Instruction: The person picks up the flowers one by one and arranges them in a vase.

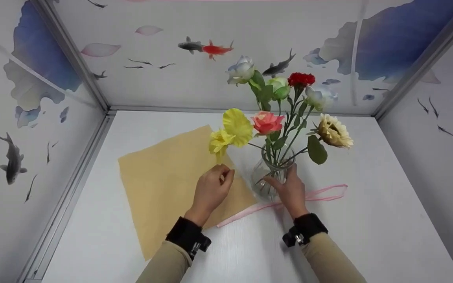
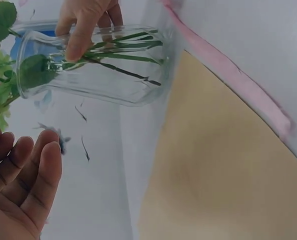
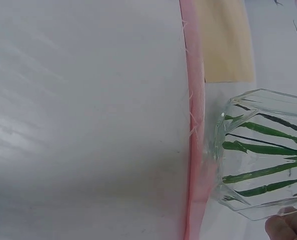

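A clear glass vase (image 1: 258,179) stands upright on the table with several flower stems (image 2: 128,57) in it. My right hand (image 1: 292,192) grips the vase from the right, thumb across the front and fingers behind. Left of the vase is my left hand (image 1: 212,188), its fingers loosely bent and holding nothing in the left wrist view. Just above that hand leans a yellow flower (image 1: 237,127). The vase also bears a coral rose (image 1: 267,122), a red carnation (image 1: 301,79), a cream sunflower (image 1: 336,133) and pale blooms (image 1: 241,70).
Brown wrapping paper (image 1: 159,188) lies flat on the left of the white table (image 1: 387,220). A pink ribbon (image 1: 246,212) runs along its edge, past the vase's base, and loops to the right. Printed panels (image 1: 151,78) enclose the back and sides.
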A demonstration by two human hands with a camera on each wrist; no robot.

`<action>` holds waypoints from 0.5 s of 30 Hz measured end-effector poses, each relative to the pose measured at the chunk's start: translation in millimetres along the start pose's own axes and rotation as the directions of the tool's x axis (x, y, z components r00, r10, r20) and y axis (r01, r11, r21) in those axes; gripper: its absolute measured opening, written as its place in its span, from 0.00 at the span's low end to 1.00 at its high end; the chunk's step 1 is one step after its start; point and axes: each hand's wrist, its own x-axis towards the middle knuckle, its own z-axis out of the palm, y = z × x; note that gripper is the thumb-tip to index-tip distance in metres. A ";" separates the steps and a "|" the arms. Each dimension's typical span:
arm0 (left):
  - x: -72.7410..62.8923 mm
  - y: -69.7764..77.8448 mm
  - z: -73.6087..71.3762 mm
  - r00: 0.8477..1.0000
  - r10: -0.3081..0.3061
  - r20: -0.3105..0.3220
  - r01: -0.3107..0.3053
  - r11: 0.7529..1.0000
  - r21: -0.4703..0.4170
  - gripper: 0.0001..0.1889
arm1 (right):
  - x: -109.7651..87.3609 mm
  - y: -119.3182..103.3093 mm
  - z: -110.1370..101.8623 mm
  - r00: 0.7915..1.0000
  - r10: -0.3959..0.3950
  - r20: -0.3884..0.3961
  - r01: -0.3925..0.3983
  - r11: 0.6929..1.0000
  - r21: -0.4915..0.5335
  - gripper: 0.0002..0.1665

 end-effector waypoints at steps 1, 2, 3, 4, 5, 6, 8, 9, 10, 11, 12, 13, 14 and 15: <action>-1.5 -3.1 -2.0 1.000 -0.014 -0.004 0.014 1.000 0.008 0.08 | 0.4 -0.2 -0.2 1.000 0.007 0.007 -0.007 1.000 -0.001 0.65; -3.1 -6.6 -4.3 1.000 -0.028 -0.008 0.028 0.999 0.016 0.07 | 0.8 -0.5 -0.1 1.000 0.015 0.016 -0.015 1.000 -0.003 0.67; -4.9 -10.5 -7.1 0.999 -0.040 -0.011 0.040 0.999 0.025 0.07 | 1.2 -0.8 0.0 0.999 0.026 0.027 -0.026 1.000 -0.002 0.69; -6.7 -14.4 -10.2 0.999 -0.050 -0.015 0.050 0.998 0.034 0.07 | 1.5 -1.3 0.1 0.999 0.033 0.036 -0.033 0.999 -0.003 0.70; -8.6 -18.8 -13.3 0.998 -0.059 -0.018 0.060 0.997 0.047 0.07 | 1.7 -1.5 0.2 0.998 0.040 0.045 -0.040 0.999 -0.005 0.72; -10.7 -23.2 -16.4 0.998 -0.064 -0.021 0.066 0.996 0.062 0.07 | 1.7 -2.0 0.0 0.998 0.045 0.052 -0.044 0.999 -0.004 0.73; -15.1 -31.7 -22.7 0.997 -0.069 -0.031 0.072 0.993 0.097 0.07 | 2.4 -2.0 -0.7 0.997 0.050 0.061 -0.050 0.999 0.002 0.75; -17.6 -36.1 -26.0 0.997 -0.068 -0.037 0.072 0.991 0.113 0.06 | 2.8 -1.8 -1.1 0.997 0.048 0.064 -0.048 0.999 0.010 0.75; -20.1 -40.2 -29.4 0.997 -0.068 -0.044 0.073 0.989 0.131 0.06 | 3.1 -1.5 -1.2 0.997 0.046 0.063 -0.047 0.999 0.013 0.75; -22.5 -44.4 -32.9 0.996 -0.069 -0.049 0.076 0.986 0.147 0.05 | 3.5 -0.9 -1.4 0.997 0.044 0.064 -0.045 0.999 0.011 0.74; -25.0 -48.3 -36.8 0.996 -0.069 -0.053 0.077 0.984 0.162 0.05 | 4.0 -0.1 -1.5 0.997 0.041 0.065 -0.042 0.999 0.009 0.74; -27.1 -51.9 -40.9 0.996 -0.072 -0.052 0.080 0.982 0.173 0.04 | 4.7 1.0 -1.7 0.997 0.038 0.067 -0.039 0.999 0.007 0.74; -29.0 -55.3 -45.0 0.996 -0.072 -0.050 0.080 0.979 0.186 0.05 | 5.0 2.2 -1.9 0.997 0.035 0.067 -0.035 0.999 -0.001 0.73; -30.5 -58.6 -49.2 0.996 -0.078 -0.042 0.085 0.977 0.198 0.06 | 5.3 3.7 -2.5 0.998 0.028 0.064 -0.027 1.000 -0.014 0.73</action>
